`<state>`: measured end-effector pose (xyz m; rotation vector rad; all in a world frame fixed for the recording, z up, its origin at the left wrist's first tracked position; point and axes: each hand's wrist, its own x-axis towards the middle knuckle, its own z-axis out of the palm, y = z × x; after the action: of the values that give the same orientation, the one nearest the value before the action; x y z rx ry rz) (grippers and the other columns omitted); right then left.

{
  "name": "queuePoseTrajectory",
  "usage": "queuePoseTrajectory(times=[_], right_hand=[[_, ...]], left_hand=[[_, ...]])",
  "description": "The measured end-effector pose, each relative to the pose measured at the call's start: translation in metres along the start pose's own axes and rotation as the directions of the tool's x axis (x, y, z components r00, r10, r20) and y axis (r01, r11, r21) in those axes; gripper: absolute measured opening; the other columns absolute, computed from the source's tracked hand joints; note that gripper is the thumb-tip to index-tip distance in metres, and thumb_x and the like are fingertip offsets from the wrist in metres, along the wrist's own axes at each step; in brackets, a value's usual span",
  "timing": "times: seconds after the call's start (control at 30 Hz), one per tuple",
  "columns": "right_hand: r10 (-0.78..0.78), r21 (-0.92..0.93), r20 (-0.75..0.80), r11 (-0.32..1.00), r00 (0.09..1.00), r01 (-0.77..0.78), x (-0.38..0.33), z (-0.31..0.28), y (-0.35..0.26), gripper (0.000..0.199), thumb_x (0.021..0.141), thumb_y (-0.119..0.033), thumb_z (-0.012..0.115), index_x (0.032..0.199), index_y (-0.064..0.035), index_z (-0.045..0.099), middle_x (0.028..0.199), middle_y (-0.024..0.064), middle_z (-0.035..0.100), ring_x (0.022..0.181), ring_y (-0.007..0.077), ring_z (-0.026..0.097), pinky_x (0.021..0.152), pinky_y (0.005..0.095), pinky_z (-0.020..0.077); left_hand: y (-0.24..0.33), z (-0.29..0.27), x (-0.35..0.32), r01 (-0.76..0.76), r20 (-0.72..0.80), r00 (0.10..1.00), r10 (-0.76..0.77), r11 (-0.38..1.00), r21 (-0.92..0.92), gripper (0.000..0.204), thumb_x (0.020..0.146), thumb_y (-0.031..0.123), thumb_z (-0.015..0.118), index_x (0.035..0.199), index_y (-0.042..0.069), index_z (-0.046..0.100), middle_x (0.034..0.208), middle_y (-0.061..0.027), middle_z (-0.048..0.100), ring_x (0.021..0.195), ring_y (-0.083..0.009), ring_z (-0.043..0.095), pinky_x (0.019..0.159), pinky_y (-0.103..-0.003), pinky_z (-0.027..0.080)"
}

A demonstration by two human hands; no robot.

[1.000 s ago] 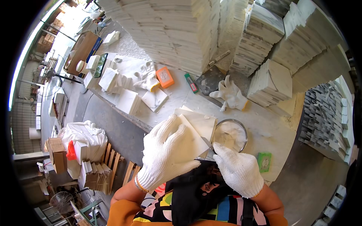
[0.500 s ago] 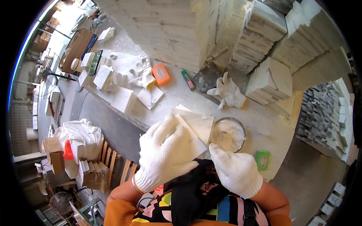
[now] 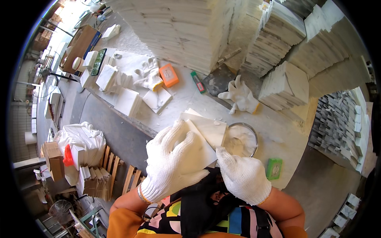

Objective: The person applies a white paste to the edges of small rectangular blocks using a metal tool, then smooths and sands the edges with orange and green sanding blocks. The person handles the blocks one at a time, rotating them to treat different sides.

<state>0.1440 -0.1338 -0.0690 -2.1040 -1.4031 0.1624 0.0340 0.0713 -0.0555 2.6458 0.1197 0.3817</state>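
Beyond the hands, a loose white glove (image 3: 241, 96), an orange block (image 3: 169, 75) and stacked tiles (image 3: 284, 84) lie on the dusty workbench (image 3: 274, 133), while the gloved left hand (image 3: 174, 162) is closed around a white square tile (image 3: 204, 133) and the gloved right hand (image 3: 243, 174), fingers curled, rests beside it at a round metal bowl (image 3: 242, 139).

orange box (image 3: 169, 75) | green packet (image 3: 274, 168) | cardboard boxes (image 3: 52, 160)
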Motion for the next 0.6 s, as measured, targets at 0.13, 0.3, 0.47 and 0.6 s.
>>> queuePoseTrajectory(times=[0.13,0.3,0.47,0.6], right_hand=[[0.015,0.057,-0.019,0.998,1.000,-0.014,-0.001,-0.004,0.003,0.040,0.087,-0.009,0.067,0.126,0.0001,0.062,0.079,0.0117,0.067,0.064,0.0294,0.067,0.057,0.0397,0.0535],[0.154,0.237,-0.040,0.961,0.987,-0.141,-0.004,-0.014,0.007,0.032,0.091,-0.012,0.071,0.123,-0.0053,0.066,0.097,0.0156,0.074,0.076,0.0318,0.072,0.064,0.0400,0.0561],[0.282,0.500,0.098,0.815,0.954,-0.292,-0.006,-0.019,-0.011,0.037,0.093,-0.011,0.070,0.130,-0.0047,0.064,0.095,0.0174,0.074,0.066,0.0285,0.071,0.062,0.0369,0.0556],[0.401,0.663,0.383,0.507,0.832,-0.550,-0.004,-0.035,-0.026,0.043,0.096,-0.008,0.066,0.138,-0.0031,0.060,0.091,0.0129,0.075,0.060,0.0146,0.067,0.059,0.0290,0.0541]], left_hand=[[0.001,0.002,-0.005,0.027,-0.016,0.999,-0.028,0.999,-0.039,0.089,0.048,0.032,0.096,0.126,0.007,0.062,0.137,-0.0261,0.057,0.117,-0.0476,0.060,0.095,-0.054,0.051],[-0.001,0.004,-0.020,0.017,-0.090,0.995,-0.029,0.992,-0.126,0.095,0.052,0.034,0.098,0.134,0.006,0.059,0.142,-0.0256,0.053,0.124,-0.0461,0.055,0.100,-0.054,0.047],[-0.020,0.000,-0.041,-0.042,-0.201,0.979,-0.010,0.967,-0.252,0.105,0.059,0.044,0.099,0.142,0.002,0.052,0.147,-0.0274,0.048,0.135,-0.0462,0.048,0.110,-0.055,0.041],[-0.027,0.004,-0.056,-0.082,-0.278,0.960,-0.019,0.934,-0.349,0.112,0.060,0.048,0.099,0.147,0.001,0.047,0.151,-0.0288,0.042,0.140,-0.0463,0.044,0.114,-0.056,0.038]])
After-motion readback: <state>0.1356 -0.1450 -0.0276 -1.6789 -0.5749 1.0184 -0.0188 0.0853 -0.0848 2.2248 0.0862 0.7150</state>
